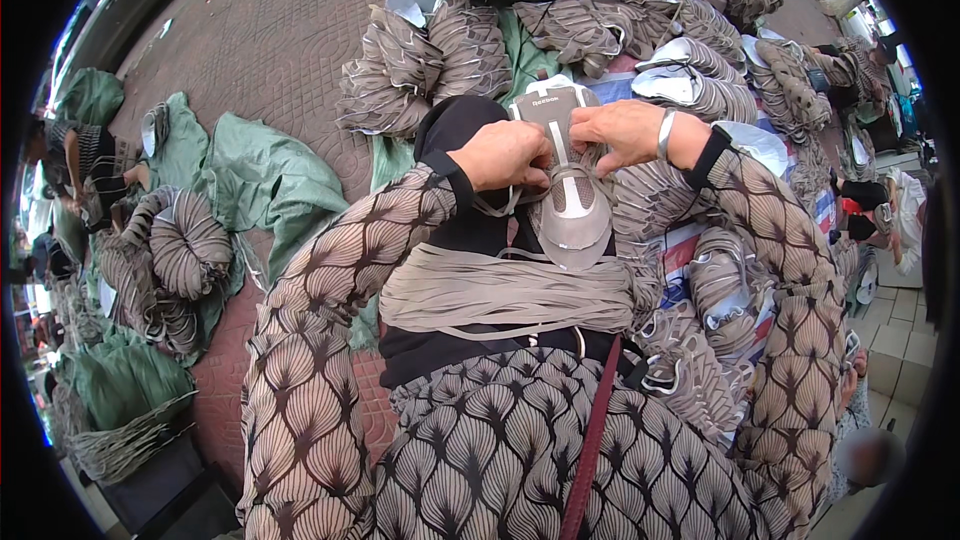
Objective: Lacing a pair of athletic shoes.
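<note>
A taupe shoe upper point(572, 225) lies over my dark-clad lap, its rounded toe toward me and its padded tongue point(553, 108) pointing away. On its left edge, my left hand point(507, 154) is closed in a pinch, with a thin taupe shoelace point(492, 208) looping out below the fingers. My right hand point(628, 132), with a silver bangle at the wrist, grips the upper's right edge by the eyelets, fingers bent. The exact spot under the fingertips is hidden. Across my lap, nearer to me, rests a thick bundle of flat taupe shoelaces point(500, 292).
Stacks of nested shoe uppers point(425, 55) lie ahead and along my right side point(725, 285). Green woven sacks point(265, 180) and another pile of uppers point(185, 250) are on the brick paving to the left. Other people work at both edges.
</note>
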Available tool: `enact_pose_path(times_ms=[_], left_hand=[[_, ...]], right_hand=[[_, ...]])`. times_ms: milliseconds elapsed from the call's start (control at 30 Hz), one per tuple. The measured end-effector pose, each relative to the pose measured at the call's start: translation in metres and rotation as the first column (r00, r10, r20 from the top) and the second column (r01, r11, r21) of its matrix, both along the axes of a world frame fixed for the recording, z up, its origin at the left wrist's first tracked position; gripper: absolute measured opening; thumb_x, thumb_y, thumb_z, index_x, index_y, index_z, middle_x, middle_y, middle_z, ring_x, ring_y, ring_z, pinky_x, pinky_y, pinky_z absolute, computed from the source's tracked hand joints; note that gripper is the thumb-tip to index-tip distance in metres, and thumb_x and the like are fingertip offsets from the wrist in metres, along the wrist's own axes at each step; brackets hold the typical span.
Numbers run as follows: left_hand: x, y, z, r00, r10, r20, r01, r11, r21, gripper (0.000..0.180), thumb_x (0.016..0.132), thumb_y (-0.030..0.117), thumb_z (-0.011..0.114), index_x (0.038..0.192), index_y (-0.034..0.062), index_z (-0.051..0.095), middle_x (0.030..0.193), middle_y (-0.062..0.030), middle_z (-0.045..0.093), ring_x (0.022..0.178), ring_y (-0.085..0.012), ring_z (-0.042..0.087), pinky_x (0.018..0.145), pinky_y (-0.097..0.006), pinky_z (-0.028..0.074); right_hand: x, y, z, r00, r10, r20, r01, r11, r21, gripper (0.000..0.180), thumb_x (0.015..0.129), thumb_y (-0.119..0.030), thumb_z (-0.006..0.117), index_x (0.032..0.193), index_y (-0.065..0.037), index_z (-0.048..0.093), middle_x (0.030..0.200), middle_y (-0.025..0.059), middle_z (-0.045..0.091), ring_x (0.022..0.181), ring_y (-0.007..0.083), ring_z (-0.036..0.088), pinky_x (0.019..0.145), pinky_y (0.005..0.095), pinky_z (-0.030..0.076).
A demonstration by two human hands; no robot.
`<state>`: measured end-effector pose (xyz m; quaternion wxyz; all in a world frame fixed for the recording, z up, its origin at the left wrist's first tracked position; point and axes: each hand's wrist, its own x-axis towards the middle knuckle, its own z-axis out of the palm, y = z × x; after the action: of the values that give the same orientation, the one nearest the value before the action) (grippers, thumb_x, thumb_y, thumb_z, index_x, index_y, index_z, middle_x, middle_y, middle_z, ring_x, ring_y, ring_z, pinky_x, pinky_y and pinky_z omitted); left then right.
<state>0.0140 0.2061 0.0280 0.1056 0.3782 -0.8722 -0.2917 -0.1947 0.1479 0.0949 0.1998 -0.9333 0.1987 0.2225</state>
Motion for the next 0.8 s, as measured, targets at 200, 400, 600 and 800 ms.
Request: enact_pose_path(times_ms=[200,400,600,800], left_hand=[[-0.011,0.018,0.005,0.973,0.223,0.059,-0.219,0.973,-0.067,0.025,0.071,0.022,0.07,0.087,0.0027,0.065,0.094,-0.0166,0.063,0.086,-0.0342,0.064,0.074,-0.042,0.052],[-0.018,0.006,0.022,0.944,0.146,0.294,-0.186,0.976,0.113,0.023,0.076,0.019,0.059,0.089,0.0003,0.066,0.094,-0.0212,0.064,0.088,-0.0357,0.064,0.077,-0.043,0.052],[-0.023,-0.001,0.009,0.942,0.274,0.192,-0.311,0.93,0.199,0.025,0.075,0.017,0.056,0.088,-0.0013,0.067,0.083,-0.0229,0.066,0.075,-0.0354,0.066,0.07,-0.041,0.054],[-0.018,-0.009,0.012,0.938,0.32,0.134,-0.343,0.793,0.503,0.027,0.076,0.02,0.059,0.091,0.0004,0.069,0.083,-0.0198,0.067,0.07,-0.0314,0.067,0.061,-0.037,0.056]], right_hand=[[-0.006,-0.005,-0.002,0.997,-0.04,0.065,0.037,0.998,0.042,0.037,0.068,-0.023,0.075,0.092,-0.005,0.054,0.098,0.0096,0.053,0.09,0.0322,0.057,0.076,0.0414,0.046],[-0.006,-0.005,-0.008,0.989,-0.064,0.133,0.053,0.995,0.086,0.035,0.069,-0.025,0.074,0.09,-0.005,0.054,0.095,0.0097,0.053,0.089,0.0315,0.057,0.075,0.0396,0.046],[0.0,0.005,-0.007,0.988,-0.142,0.063,0.142,0.99,0.005,0.034,0.064,-0.022,0.079,0.083,-0.005,0.057,0.094,0.0105,0.056,0.091,0.0312,0.058,0.076,0.0405,0.046],[0.001,0.017,-0.015,0.976,-0.199,0.087,0.21,0.967,-0.142,0.028,0.066,-0.018,0.077,0.083,-0.006,0.06,0.095,0.0112,0.056,0.094,0.0324,0.06,0.079,0.0422,0.048]])
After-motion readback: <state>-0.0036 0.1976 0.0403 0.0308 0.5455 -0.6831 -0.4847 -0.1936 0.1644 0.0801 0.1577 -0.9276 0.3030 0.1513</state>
